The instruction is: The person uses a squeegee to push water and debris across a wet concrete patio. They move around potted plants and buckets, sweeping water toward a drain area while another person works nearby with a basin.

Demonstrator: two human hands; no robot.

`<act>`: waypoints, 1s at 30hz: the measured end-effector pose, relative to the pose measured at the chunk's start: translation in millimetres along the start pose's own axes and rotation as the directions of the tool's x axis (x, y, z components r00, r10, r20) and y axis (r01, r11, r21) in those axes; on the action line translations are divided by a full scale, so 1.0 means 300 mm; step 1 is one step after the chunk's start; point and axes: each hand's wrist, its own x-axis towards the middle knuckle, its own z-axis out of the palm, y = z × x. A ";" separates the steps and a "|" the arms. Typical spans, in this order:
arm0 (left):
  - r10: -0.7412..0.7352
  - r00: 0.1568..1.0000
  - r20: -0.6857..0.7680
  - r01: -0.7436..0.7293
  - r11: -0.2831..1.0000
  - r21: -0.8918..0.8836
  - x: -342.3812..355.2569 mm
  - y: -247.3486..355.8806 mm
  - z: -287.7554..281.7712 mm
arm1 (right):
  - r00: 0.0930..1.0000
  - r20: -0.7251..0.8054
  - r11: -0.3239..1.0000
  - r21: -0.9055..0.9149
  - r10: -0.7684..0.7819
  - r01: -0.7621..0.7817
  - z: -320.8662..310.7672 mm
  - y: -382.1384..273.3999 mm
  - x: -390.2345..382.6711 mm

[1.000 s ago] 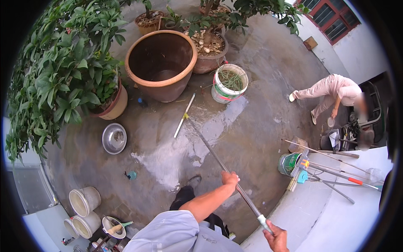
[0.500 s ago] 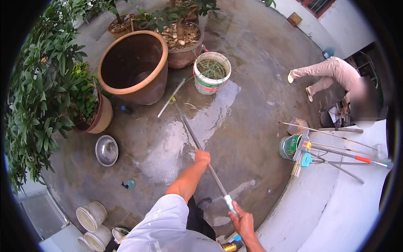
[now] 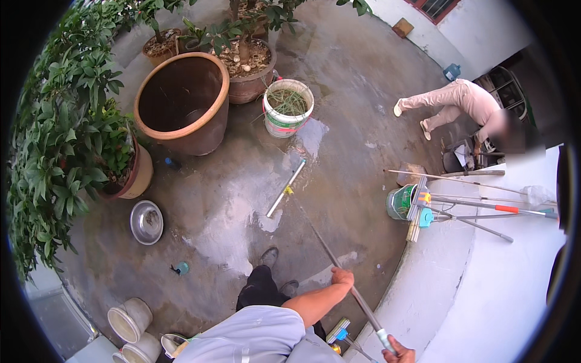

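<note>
A long-handled floor squeegee (image 3: 295, 177) slants across the wet concrete, its wide blade resting on the floor beside a shiny puddle. Around the lower half of its metal pole, my left hand (image 3: 343, 277) is closed. My right hand (image 3: 400, 352) grips the pale end of the handle at the lower edge of the view. Beyond the blade stands a white bucket (image 3: 281, 129) filled with cut grass. My dark shoe (image 3: 269, 258) is on the floor left of the pole.
A large brown pot (image 3: 193, 136) and potted plants stand far left. A metal basin (image 3: 138, 222) lies nearer, above several white buckets (image 3: 134, 319). At right, a green bucket (image 3: 399, 202) and poles (image 3: 472, 206) lean by a white ledge. Another person (image 3: 472, 100) bends over beyond.
Both my hands have drawn back toward me and to the right, pulling the squeegee blade nearer across the floor. My shoe now shows more fully.
</note>
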 end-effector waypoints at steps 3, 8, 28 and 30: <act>-0.107 0.994 0.034 0.111 0.878 -0.465 -0.059 0.001 0.022 | 0.996 -0.029 0.996 0.029 -0.088 0.088 -0.020 0.060 -0.005; -0.101 0.992 -0.078 0.016 0.704 -0.710 -0.043 -0.134 -0.203 | 0.903 -0.160 0.904 0.098 -0.399 0.416 0.152 0.108 0.091; -0.045 0.978 0.201 0.181 0.656 -0.732 -0.195 0.136 0.612 | 0.978 -0.185 0.995 0.005 -0.098 0.100 -0.330 0.508 0.101; -0.056 0.965 0.258 0.217 0.724 -0.655 -0.305 0.216 0.743 | 0.970 -0.233 0.995 -0.085 -0.063 0.045 -0.401 0.538 0.030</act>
